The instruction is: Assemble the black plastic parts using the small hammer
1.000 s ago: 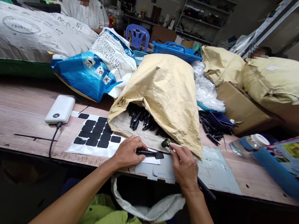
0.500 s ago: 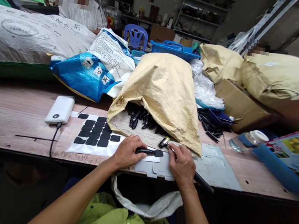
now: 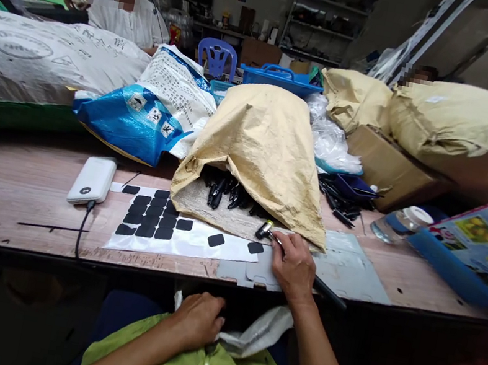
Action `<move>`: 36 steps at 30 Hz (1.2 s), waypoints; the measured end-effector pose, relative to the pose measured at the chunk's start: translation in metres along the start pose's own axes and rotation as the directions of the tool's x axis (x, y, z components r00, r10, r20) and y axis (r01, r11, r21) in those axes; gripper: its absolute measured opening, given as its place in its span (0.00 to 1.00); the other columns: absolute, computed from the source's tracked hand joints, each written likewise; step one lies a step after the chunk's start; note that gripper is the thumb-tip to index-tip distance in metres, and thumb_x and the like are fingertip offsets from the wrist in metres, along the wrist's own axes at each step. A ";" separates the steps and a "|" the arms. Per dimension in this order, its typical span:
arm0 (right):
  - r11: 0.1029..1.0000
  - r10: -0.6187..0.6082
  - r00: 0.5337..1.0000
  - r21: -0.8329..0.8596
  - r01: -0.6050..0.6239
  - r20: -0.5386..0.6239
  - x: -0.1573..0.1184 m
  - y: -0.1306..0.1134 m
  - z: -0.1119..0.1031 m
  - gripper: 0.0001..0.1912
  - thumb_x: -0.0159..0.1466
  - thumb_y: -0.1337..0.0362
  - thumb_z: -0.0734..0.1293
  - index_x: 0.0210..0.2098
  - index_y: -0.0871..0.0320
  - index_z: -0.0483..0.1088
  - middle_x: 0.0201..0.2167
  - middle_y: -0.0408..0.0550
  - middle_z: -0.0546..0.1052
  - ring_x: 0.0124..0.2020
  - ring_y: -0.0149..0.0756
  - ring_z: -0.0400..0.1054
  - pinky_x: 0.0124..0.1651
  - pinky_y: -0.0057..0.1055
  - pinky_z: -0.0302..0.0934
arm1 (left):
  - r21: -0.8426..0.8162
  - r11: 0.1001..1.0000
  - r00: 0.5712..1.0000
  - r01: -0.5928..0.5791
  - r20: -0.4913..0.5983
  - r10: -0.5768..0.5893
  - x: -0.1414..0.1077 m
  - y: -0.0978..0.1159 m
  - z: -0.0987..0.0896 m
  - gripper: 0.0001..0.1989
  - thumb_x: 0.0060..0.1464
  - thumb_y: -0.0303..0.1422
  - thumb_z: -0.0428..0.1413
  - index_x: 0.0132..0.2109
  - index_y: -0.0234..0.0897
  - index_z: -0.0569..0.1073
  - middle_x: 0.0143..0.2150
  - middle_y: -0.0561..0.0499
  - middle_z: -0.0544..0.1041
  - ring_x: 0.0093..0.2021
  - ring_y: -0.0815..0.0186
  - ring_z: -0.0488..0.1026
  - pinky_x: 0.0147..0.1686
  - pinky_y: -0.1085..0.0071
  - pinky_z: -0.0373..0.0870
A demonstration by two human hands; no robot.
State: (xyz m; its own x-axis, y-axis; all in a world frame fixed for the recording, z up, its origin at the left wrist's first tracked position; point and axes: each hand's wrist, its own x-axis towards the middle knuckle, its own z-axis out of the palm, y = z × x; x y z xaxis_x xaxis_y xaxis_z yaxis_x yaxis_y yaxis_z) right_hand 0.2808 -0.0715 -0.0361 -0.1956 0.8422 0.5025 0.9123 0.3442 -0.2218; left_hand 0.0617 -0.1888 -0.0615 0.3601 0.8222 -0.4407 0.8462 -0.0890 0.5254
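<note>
My right hand [image 3: 295, 266] is closed around a small two-faced mallet [image 3: 264, 230], its black and yellow head left of the fingers and its black handle sticking out to the right. Below the table edge, my left hand [image 3: 201, 319] is held over a white sack [image 3: 251, 340] at my lap. Its fingers are curled, and whatever may be in them is hidden. Black rounded patches [image 3: 152, 215] lie on a white sheet [image 3: 194, 248] on the table. Beyond it, a tan paper sack [image 3: 260, 141] lies with its mouth towards me, showing black tool-like pieces [image 3: 218, 192] inside.
A white power bank [image 3: 92, 180] with a cable stands at the left. To the right are loose black pieces [image 3: 339, 202], a clear jar [image 3: 401, 224] and a blue tray [image 3: 459, 271]. Large sacks [image 3: 470, 134] and a carton [image 3: 392, 171] line the far side. People sit beyond.
My left hand has moved from the sheet down below the table edge, and the black piece it held is out of sight. My right hand keeps the mallet in nearly the same place.
</note>
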 end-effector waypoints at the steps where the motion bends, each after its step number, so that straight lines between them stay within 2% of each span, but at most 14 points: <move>1: 1.000 -0.002 1.000 -0.001 0.002 0.000 0.000 0.000 0.000 0.13 0.71 0.63 0.62 0.50 0.54 0.76 0.37 0.48 0.73 0.42 0.41 0.65 0.46 0.35 0.58 | -0.001 1.000 1.000 -0.008 0.009 0.008 -0.001 0.001 -0.001 0.17 0.59 0.37 0.53 0.52 0.41 0.79 0.47 0.38 0.82 0.49 0.46 0.79 0.46 0.55 0.73; 4: 1.000 -0.003 1.000 0.000 0.003 -0.004 0.000 0.000 0.000 0.13 0.70 0.63 0.62 0.50 0.53 0.76 0.37 0.49 0.73 0.42 0.41 0.64 0.46 0.36 0.58 | -0.032 0.992 0.992 -0.125 0.012 0.126 -0.008 0.010 -0.019 0.17 0.57 0.39 0.56 0.52 0.43 0.79 0.48 0.41 0.82 0.49 0.48 0.79 0.46 0.58 0.73; 7: 1.000 0.003 1.000 0.000 -0.003 -0.003 0.000 0.000 0.001 0.13 0.70 0.63 0.62 0.50 0.53 0.76 0.38 0.49 0.73 0.42 0.41 0.64 0.46 0.36 0.58 | -0.172 0.950 0.965 -0.262 -0.034 0.260 -0.006 0.020 -0.060 0.15 0.57 0.41 0.58 0.49 0.46 0.81 0.41 0.49 0.83 0.39 0.58 0.79 0.37 0.68 0.71; 10: 1.000 0.012 1.000 0.001 -0.012 0.004 0.000 0.000 0.001 0.13 0.71 0.63 0.62 0.50 0.53 0.76 0.38 0.49 0.73 0.42 0.41 0.64 0.47 0.35 0.57 | -0.259 0.927 0.938 -0.273 -0.284 0.197 0.018 0.017 -0.115 0.13 0.60 0.41 0.54 0.42 0.41 0.82 0.35 0.51 0.82 0.34 0.63 0.77 0.33 0.71 0.67; 12: 1.000 0.014 1.000 0.004 -0.014 0.003 0.000 0.000 0.001 0.13 0.71 0.63 0.62 0.50 0.53 0.76 0.38 0.48 0.73 0.42 0.41 0.65 0.46 0.35 0.58 | -0.236 0.966 0.849 -0.105 -0.527 -0.036 0.044 0.008 -0.149 0.15 0.61 0.41 0.54 0.45 0.39 0.81 0.36 0.49 0.81 0.35 0.61 0.76 0.34 0.69 0.68; 14: 1.000 0.012 1.000 0.009 -0.012 0.000 0.001 0.000 0.000 0.13 0.70 0.63 0.62 0.50 0.53 0.76 0.37 0.48 0.73 0.42 0.41 0.65 0.46 0.35 0.58 | -0.171 0.984 0.691 0.057 -0.704 -0.162 0.072 -0.003 -0.173 0.17 0.61 0.40 0.55 0.50 0.37 0.79 0.40 0.45 0.81 0.40 0.58 0.76 0.39 0.66 0.70; 15: 1.000 0.009 1.000 0.012 -0.009 0.000 0.001 0.000 0.000 0.12 0.70 0.63 0.63 0.49 0.53 0.76 0.37 0.48 0.73 0.42 0.41 0.65 0.46 0.35 0.58 | -0.151 0.979 0.627 0.136 -0.752 -0.203 0.084 -0.008 -0.181 0.17 0.60 0.41 0.55 0.51 0.36 0.78 0.44 0.43 0.80 0.44 0.56 0.76 0.42 0.64 0.70; 17: 1.000 0.005 1.000 0.014 -0.005 0.002 0.001 0.000 -0.001 0.12 0.70 0.63 0.63 0.49 0.53 0.76 0.37 0.48 0.73 0.42 0.41 0.65 0.46 0.35 0.58 | -0.126 0.957 0.566 0.263 -0.783 -0.258 0.103 -0.015 -0.189 0.18 0.59 0.43 0.57 0.50 0.37 0.78 0.49 0.40 0.78 0.48 0.52 0.75 0.44 0.62 0.71; 20: 1.000 0.008 1.000 0.016 -0.008 0.003 0.002 0.000 -0.001 0.12 0.69 0.64 0.63 0.49 0.53 0.76 0.37 0.48 0.73 0.42 0.41 0.65 0.46 0.35 0.59 | -0.103 0.927 0.576 0.361 -0.757 -0.309 0.117 -0.019 -0.189 0.15 0.57 0.43 0.59 0.45 0.38 0.79 0.50 0.40 0.77 0.49 0.50 0.75 0.43 0.61 0.71; 23: 1.000 0.016 1.000 0.018 -0.016 0.004 0.001 0.000 -0.002 0.12 0.69 0.65 0.64 0.49 0.53 0.76 0.38 0.48 0.73 0.42 0.41 0.65 0.45 0.35 0.59 | -0.081 0.936 0.573 0.342 -0.772 -0.276 0.111 -0.019 -0.186 0.12 0.59 0.40 0.58 0.45 0.40 0.79 0.49 0.43 0.77 0.48 0.52 0.75 0.42 0.63 0.70; 25: 1.000 0.024 1.000 0.016 -0.024 0.006 0.001 -0.001 -0.002 0.13 0.69 0.65 0.63 0.49 0.53 0.76 0.38 0.48 0.74 0.42 0.41 0.65 0.45 0.35 0.59 | -0.058 0.967 0.581 0.248 -0.790 -0.196 0.097 -0.018 -0.181 0.11 0.60 0.40 0.58 0.46 0.41 0.77 0.47 0.45 0.77 0.47 0.55 0.75 0.41 0.65 0.69; 29: 0.999 0.033 0.999 0.013 -0.033 0.014 0.001 -0.001 -0.001 0.12 0.69 0.64 0.63 0.49 0.53 0.76 0.38 0.48 0.73 0.42 0.41 0.66 0.46 0.35 0.59 | -0.025 0.988 0.740 -0.153 -0.666 0.098 0.064 -0.016 -0.156 0.07 0.59 0.37 0.60 0.43 0.41 0.77 0.42 0.50 0.78 0.42 0.62 0.74 0.41 0.68 0.67; 31: 0.999 0.030 0.999 0.015 -0.030 0.013 0.001 -0.002 -0.001 0.12 0.69 0.64 0.63 0.49 0.53 0.76 0.38 0.49 0.73 0.43 0.42 0.66 0.47 0.35 0.59 | -0.039 0.956 0.780 -0.292 -0.588 0.214 0.053 -0.016 -0.138 0.06 0.58 0.36 0.61 0.42 0.42 0.77 0.40 0.52 0.78 0.42 0.62 0.73 0.42 0.68 0.67; 36: 1.000 0.020 1.000 0.012 -0.020 0.013 0.001 -0.001 -0.001 0.12 0.70 0.63 0.63 0.50 0.53 0.75 0.38 0.48 0.73 0.43 0.41 0.65 0.47 0.35 0.59 | -0.101 0.943 0.793 -0.316 -0.574 0.204 0.052 -0.021 -0.106 0.06 0.55 0.32 0.63 0.41 0.41 0.77 0.40 0.52 0.77 0.44 0.62 0.73 0.43 0.67 0.66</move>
State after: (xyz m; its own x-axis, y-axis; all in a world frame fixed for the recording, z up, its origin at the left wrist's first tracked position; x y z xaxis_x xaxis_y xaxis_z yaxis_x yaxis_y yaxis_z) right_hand 0.2799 -0.0715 -0.0347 -0.1818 0.8541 0.4874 0.9117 0.3321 -0.2420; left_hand 0.0208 -0.0842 -0.0180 0.2331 0.9565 0.1753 0.6446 -0.2870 0.7087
